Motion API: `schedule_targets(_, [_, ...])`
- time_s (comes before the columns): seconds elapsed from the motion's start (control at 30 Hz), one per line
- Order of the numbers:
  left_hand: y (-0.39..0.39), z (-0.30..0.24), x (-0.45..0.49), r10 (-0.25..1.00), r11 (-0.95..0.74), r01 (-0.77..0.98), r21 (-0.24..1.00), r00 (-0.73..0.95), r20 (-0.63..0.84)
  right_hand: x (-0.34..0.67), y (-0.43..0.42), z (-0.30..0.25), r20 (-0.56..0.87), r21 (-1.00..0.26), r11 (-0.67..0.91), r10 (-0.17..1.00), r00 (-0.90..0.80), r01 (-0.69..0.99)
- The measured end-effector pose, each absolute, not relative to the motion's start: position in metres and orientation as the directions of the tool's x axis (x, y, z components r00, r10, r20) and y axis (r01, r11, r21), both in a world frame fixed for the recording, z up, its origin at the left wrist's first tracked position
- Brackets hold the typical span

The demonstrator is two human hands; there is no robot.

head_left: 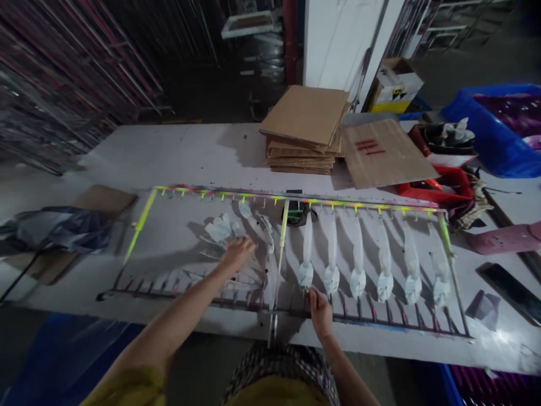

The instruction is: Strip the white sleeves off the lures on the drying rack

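A metal rack (363, 206) with yellow paint marks lies flat on the table. In its right half, several long whitish spoon-shaped pieces (358, 282) hang in a row between upper hooks and lower pegs. My right hand (320, 310) is closed in a pinch at the lower end of the leftmost one (305, 275), by a peg; what exactly the fingers grip is too small to tell. Over the left half, my left hand (239, 252) has curled fingers beside a loose heap of similar whitish pieces (222, 228). Whatever those fingers hold is hidden.
Stacked cardboard sheets (304, 121) stand behind the rack, beside a marked cardboard piece (386, 152). Red bins (439, 189), a blue crate (486, 135), a pink object (505, 239) and a dark phone-like slab (511, 290) are at right. Grey cloth (54, 228) lies left.
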State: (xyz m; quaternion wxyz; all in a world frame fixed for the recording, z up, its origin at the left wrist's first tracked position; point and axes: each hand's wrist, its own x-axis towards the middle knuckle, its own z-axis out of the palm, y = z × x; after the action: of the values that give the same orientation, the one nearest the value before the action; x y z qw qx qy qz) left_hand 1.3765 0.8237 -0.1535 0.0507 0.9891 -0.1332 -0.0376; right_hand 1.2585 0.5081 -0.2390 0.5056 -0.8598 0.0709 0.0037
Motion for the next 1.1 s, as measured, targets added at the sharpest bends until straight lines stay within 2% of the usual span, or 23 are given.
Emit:
schedule_targets(0.1, [0.873,-0.144,1.376,-0.090,-0.993,-0.090,0.080,0.996,0.012,1.251,0.506,-0.235,-0.081,-0.890,-0.441,-0.109,0.991,-0.121])
schedule_targets(0.17, [0.887,-0.140,1.371,-0.047,-0.995,-0.050,0.082,0.998,0.040,1.241,0.509,-0.231,-0.067,-0.894,-0.430,-0.143,0.987,-0.123])
schedule_targets(0.2, [0.885,-0.139,1.368,-0.100,-0.990,-0.102,0.093,0.995,0.023,1.235,0.513,-0.228,-0.065,-0.895,-0.427,-0.168,0.984,-0.132])
schedule_targets(0.3, [0.852,-0.144,1.362,-0.402,-0.906,-0.387,0.170,0.914,-0.060,1.217,0.537,-0.220,-0.094,-0.898,-0.408,-0.194,0.976,-0.167])
schedule_targets(0.5, [0.793,-0.164,1.403,-0.689,-0.711,-0.667,0.224,0.724,-0.030,1.209,0.618,-0.200,-0.140,-0.889,-0.443,0.030,0.990,-0.113])
schedule_targets(0.6, [0.793,-0.170,1.426,-0.774,-0.622,-0.749,0.230,0.632,-0.036,1.212,0.645,-0.194,-0.149,-0.822,-0.559,0.029,0.988,-0.108])
schedule_targets(0.8, [0.830,-0.174,1.437,-0.702,-0.678,-0.676,0.288,0.712,0.018,1.227,0.666,-0.180,-0.285,-0.598,-0.774,-0.038,0.958,-0.209])
schedule_targets(0.87, [0.867,-0.174,1.442,-0.645,-0.744,-0.617,0.257,0.764,-0.034,1.233,0.670,-0.177,-0.330,-0.530,-0.815,-0.055,0.942,-0.233])
schedule_targets(0.97, [0.936,-0.169,1.458,-0.503,-0.861,-0.486,0.146,0.856,-0.115,1.240,0.677,-0.176,-0.418,-0.426,-0.861,-0.086,0.904,-0.279])
schedule_targets(1.03, [0.970,-0.161,1.472,-0.360,-0.931,-0.363,0.039,0.898,-0.252,1.245,0.681,-0.175,-0.455,-0.387,-0.876,-0.091,0.886,-0.289])
schedule_targets(1.1, [0.975,-0.149,1.483,-0.304,-0.944,-0.330,-0.003,0.874,-0.379,1.251,0.684,-0.173,-0.486,-0.355,-0.886,-0.098,0.869,-0.299])
